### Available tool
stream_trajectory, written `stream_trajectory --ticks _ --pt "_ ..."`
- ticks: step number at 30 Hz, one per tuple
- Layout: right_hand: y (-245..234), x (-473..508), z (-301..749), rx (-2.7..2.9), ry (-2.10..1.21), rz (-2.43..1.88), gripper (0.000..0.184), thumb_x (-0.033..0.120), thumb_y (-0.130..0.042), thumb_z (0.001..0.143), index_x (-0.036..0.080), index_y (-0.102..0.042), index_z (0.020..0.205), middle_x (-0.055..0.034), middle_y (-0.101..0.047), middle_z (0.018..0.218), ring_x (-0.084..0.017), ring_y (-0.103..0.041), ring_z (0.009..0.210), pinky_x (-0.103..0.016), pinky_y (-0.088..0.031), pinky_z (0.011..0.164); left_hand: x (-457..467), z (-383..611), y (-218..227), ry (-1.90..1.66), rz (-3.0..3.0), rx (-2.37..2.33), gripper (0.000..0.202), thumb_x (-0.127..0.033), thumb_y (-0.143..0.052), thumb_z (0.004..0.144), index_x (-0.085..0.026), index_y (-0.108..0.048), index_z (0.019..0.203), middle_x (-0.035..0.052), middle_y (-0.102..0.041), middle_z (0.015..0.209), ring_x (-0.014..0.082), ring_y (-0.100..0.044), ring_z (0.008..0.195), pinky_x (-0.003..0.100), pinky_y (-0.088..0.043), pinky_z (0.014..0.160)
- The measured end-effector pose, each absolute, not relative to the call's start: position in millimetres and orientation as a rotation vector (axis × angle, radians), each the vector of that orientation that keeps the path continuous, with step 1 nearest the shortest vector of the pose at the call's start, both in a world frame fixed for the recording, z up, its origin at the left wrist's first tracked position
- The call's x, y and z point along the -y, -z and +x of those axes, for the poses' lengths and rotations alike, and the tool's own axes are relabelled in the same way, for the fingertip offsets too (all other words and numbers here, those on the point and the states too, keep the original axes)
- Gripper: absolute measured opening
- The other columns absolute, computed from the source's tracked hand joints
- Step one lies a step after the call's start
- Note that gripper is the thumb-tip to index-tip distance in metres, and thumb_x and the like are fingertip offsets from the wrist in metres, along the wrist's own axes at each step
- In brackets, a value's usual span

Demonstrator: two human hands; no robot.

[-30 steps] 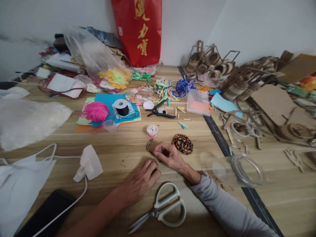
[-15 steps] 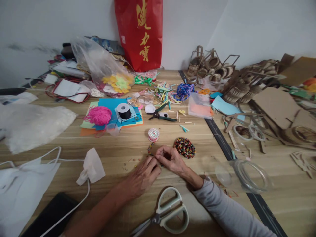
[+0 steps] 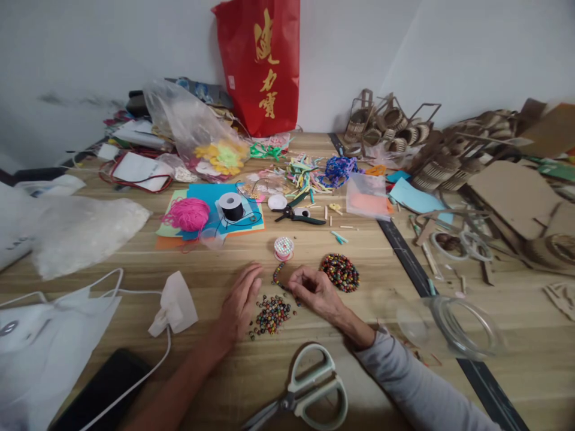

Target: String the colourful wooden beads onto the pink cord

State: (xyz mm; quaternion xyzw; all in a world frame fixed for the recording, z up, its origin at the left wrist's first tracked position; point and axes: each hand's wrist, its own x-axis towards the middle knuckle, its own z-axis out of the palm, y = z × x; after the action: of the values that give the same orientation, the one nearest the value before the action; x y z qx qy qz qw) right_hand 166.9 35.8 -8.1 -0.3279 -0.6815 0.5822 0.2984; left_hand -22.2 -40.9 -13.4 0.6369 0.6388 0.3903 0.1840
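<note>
My left hand (image 3: 239, 303) lies flat on the wooden table (image 3: 215, 263) with its fingers stretched out, just left of a small scatter of loose coloured beads (image 3: 271, 313). My right hand (image 3: 314, 290) is curled in a pinch at the end of a short strand of strung beads (image 3: 277, 276). A round heap of coloured beads (image 3: 342, 272) lies right of that hand. A small spool of pink thread (image 3: 283, 247) stands just behind the strand.
Large scissors with pale green handles (image 3: 309, 392) lie near the front edge. A clear plastic jar (image 3: 444, 323) lies on its side at the right. Pliers (image 3: 297, 215), black cord spool (image 3: 232, 206), pink yarn (image 3: 189, 214), coloured paper, plastic bags and cardboard baskets (image 3: 386, 123) crowd the back.
My left hand has drawn back to the left and flattened, uncovering a scatter of loose beads. My right hand has stayed at the strand's end. The view has shifted slightly.
</note>
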Motion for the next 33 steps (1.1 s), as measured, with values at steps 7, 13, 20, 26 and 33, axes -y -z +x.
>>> stream_trajectory --ticks 7,13,20,26,33 --pt "6.7 -36.3 164.8 1.82 -1.546 -0.845 0.028 0.042 -0.059 0.084 0.015 -0.056 0.077 0.0026 -0.05 0.06 -0.008 -0.042 0.049 -0.019 -0.034 0.045 40.6 -7.5 11.3 -1.011 1.751 -1.572 0.042 -0.031 -0.034 0.097 -0.015 -0.051 0.132 0.0116 -0.051 0.14 0.0218 -0.044 0.132 0.044 -0.034 0.113" --pt "8.9 -36.7 164.1 1.904 -1.467 -0.792 0.022 0.036 -0.057 0.087 0.015 -0.057 0.079 0.0026 -0.05 0.061 -0.008 -0.04 0.05 -0.02 -0.032 0.047 38.3 -5.0 5.8 -1.062 1.621 -1.522 0.04 -0.033 -0.035 0.097 -0.017 -0.055 0.128 0.0098 -0.057 0.135 0.0217 -0.05 0.127 0.043 -0.036 0.111" --pt "9.9 -36.7 164.2 1.953 -1.395 -0.79 0.021 0.033 -0.057 0.087 0.014 -0.059 0.079 0.0023 -0.05 0.061 -0.009 -0.04 0.052 -0.021 -0.032 0.05 32.3 -11.4 9.5 -1.169 1.397 -1.538 0.036 -0.034 -0.047 0.092 -0.015 -0.058 0.12 0.0105 -0.067 0.117 0.0227 -0.06 0.111 0.037 -0.046 0.098" --pt "9.3 -36.6 163.8 2.008 -1.296 -0.788 0.022 0.034 -0.056 0.088 0.014 -0.062 0.079 0.0012 -0.055 0.062 -0.009 -0.042 0.052 -0.021 -0.034 0.05 29.4 -12.1 5.6 -1.208 1.528 -1.507 0.021 -0.029 -0.056 0.087 -0.016 -0.07 0.095 0.0089 -0.07 0.1 0.022 -0.063 0.098 0.035 -0.049 0.09" --pt "9.5 -35.4 163.4 2.06 -1.259 -0.764 0.02 0.031 -0.057 0.087 0.015 -0.063 0.079 -0.0007 -0.058 0.064 -0.011 -0.049 0.056 -0.021 -0.037 0.053 28.9 -11.3 6.9 -1.252 1.64 -1.438 0.01 -0.023 -0.063 0.083 -0.017 -0.07 0.082 0.0077 -0.069 0.091 0.0208 -0.064 0.091 0.034 -0.05 0.085"
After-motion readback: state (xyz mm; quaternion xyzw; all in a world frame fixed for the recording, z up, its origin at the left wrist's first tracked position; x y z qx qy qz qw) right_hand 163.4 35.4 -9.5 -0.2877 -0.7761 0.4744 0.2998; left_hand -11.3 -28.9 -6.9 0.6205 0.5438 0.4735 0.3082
